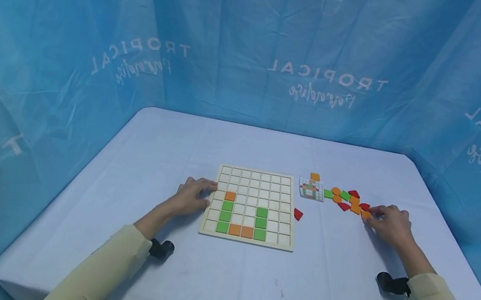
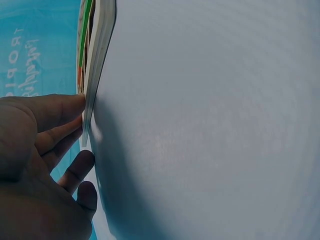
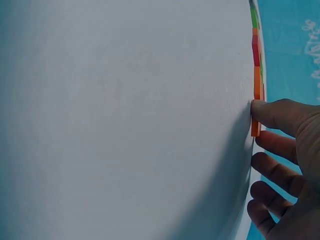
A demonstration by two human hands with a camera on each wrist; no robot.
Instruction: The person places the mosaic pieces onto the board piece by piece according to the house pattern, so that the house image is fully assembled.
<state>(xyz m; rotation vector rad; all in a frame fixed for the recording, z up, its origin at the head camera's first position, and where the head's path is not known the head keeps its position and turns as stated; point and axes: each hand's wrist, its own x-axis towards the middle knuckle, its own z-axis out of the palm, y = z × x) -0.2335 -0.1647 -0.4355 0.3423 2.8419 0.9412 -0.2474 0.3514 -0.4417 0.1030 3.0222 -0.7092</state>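
Observation:
A cream wooden grid board (image 1: 253, 177) lies on the table with green square tiles (image 1: 260, 222) and orange square tiles (image 1: 235, 230) set in its cells. My left hand (image 1: 190, 196) touches the board's left edge, with relaxed fingers and the thumb against its side; the left wrist view shows the thumb (image 2: 65, 107) at that edge. At the near right end of a cluster of loose tiles, my right hand (image 1: 390, 224) pinches an orange square tile (image 3: 255, 126) between thumb and index finger. The other right-hand fingers are loosely bent.
A small pattern card (image 1: 311, 193) sits right of the board, an orange tile (image 1: 315, 176) behind it. Loose orange round tiles (image 1: 336, 191), green tiles (image 1: 328, 194) and red tiles (image 1: 344, 206) lie beyond. One red tile (image 1: 298, 214) is beside the board. Blue curtains (image 1: 254, 45) surround the white table.

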